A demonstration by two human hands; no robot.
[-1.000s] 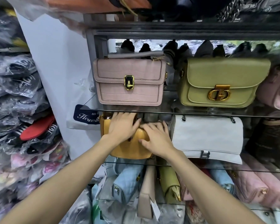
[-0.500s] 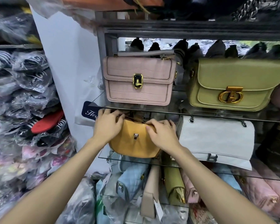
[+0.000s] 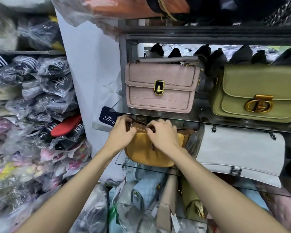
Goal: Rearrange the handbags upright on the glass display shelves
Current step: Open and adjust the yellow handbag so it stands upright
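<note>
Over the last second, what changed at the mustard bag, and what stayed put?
Both hands slid up from the mustard bag front to its top edge: the left hand and right hand now pinch there. The bag stands more upright. The pink bag, olive bag and white bag stayed.

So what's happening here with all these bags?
A person is tidying a shop display. Both hands, left hand and right hand, grip the top edge of a yellow handbag on the middle glass shelf. A pink handbag and a green handbag stand upright on the shelf above.
</note>
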